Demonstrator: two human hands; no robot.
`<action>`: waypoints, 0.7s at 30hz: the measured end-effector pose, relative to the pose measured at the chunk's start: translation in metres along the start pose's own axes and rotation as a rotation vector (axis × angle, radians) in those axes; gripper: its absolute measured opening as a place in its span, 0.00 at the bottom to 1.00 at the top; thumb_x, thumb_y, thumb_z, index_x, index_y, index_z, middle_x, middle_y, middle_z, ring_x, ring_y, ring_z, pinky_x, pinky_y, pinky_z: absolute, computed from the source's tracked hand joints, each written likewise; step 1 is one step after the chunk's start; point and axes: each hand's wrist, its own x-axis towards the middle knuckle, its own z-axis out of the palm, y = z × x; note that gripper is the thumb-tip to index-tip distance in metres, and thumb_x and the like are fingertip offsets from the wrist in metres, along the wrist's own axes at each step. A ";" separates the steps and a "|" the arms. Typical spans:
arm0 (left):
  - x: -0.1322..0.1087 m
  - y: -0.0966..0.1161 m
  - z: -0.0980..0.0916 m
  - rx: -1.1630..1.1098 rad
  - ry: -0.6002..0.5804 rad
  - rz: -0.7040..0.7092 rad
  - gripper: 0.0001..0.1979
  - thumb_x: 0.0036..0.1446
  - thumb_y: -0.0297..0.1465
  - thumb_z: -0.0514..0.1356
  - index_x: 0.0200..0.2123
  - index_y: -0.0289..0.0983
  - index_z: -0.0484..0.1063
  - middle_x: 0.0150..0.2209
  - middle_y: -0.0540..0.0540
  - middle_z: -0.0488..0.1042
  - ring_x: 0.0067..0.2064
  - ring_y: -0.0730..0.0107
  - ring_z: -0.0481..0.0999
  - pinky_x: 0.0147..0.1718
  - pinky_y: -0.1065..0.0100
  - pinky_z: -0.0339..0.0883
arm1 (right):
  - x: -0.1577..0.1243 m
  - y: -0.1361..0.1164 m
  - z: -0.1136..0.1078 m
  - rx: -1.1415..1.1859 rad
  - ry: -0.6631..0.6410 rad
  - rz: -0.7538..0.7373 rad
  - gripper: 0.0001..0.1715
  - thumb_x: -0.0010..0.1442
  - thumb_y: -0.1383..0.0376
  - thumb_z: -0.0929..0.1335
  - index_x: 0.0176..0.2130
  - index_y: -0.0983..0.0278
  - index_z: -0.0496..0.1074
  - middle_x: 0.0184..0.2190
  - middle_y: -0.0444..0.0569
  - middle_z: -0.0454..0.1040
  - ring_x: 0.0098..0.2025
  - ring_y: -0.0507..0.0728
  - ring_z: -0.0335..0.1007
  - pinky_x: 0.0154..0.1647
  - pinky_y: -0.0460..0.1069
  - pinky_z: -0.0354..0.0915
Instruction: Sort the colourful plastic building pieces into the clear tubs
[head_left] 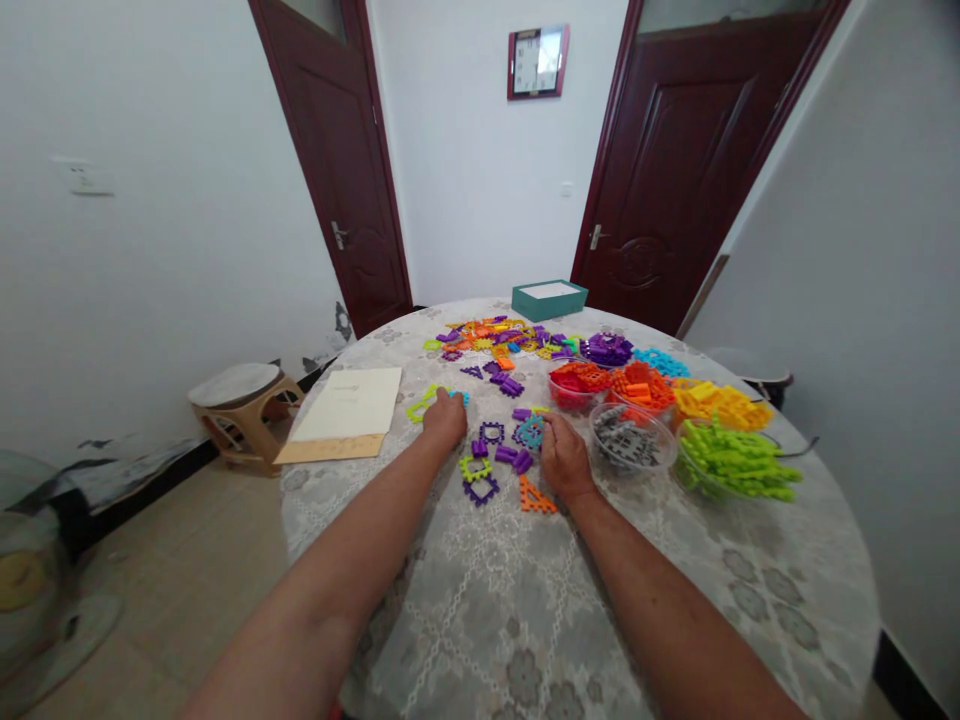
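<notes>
My left hand (446,422) is closed at the fingertips around a small light-blue building piece (465,399). Beside those fingers is a lime-green toothed piece (420,405); whether it is joined to the blue one is hidden. My right hand (566,457) pinches the edge of a teal toothed building piece (531,432) just above the table. Between my hands lie a dark purple square frame (492,432), purple connectors (514,458) and a lime-green frame (475,469) touching a purple one (481,490). An orange triangle (535,497) rests nearest me.
Clear bowls of grey (632,440), red (577,382), orange (641,387), yellow (720,405) and green pieces (735,460) crowd the right. A mixed pile (495,335) lies farther back, before a teal box (550,300). Paper (349,400) lies left on the round table (480,610).
</notes>
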 end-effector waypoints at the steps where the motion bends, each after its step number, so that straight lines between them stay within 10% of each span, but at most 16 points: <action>1: -0.001 0.002 0.000 -0.010 0.001 -0.005 0.13 0.66 0.29 0.56 0.51 0.35 0.74 0.61 0.29 0.68 0.55 0.45 0.77 0.52 0.54 0.68 | 0.000 0.000 0.000 0.006 0.004 0.002 0.23 0.70 0.61 0.58 0.52 0.66 0.76 0.50 0.59 0.81 0.54 0.62 0.77 0.61 0.57 0.68; 10: -0.030 -0.002 -0.016 -0.383 0.001 0.003 0.11 0.69 0.34 0.52 0.45 0.36 0.71 0.52 0.34 0.76 0.51 0.58 0.76 0.47 0.62 0.68 | 0.005 -0.003 -0.001 0.047 -0.007 0.012 0.22 0.71 0.59 0.58 0.51 0.65 0.76 0.49 0.58 0.81 0.53 0.62 0.76 0.60 0.56 0.68; 14: -0.056 0.003 -0.029 -0.670 -0.113 0.036 0.21 0.71 0.45 0.46 0.46 0.37 0.71 0.41 0.40 0.79 0.37 0.65 0.78 0.32 0.67 0.69 | 0.004 -0.022 -0.002 0.138 -0.030 0.036 0.21 0.72 0.59 0.59 0.52 0.64 0.76 0.49 0.56 0.80 0.53 0.61 0.76 0.61 0.56 0.67; 21: -0.092 0.023 -0.026 -1.208 -0.476 -0.077 0.16 0.62 0.47 0.63 0.42 0.40 0.72 0.40 0.46 0.78 0.37 0.64 0.80 0.29 0.68 0.75 | 0.001 -0.046 0.008 0.210 -0.111 -0.042 0.19 0.74 0.61 0.59 0.54 0.63 0.75 0.49 0.55 0.79 0.53 0.59 0.74 0.59 0.56 0.68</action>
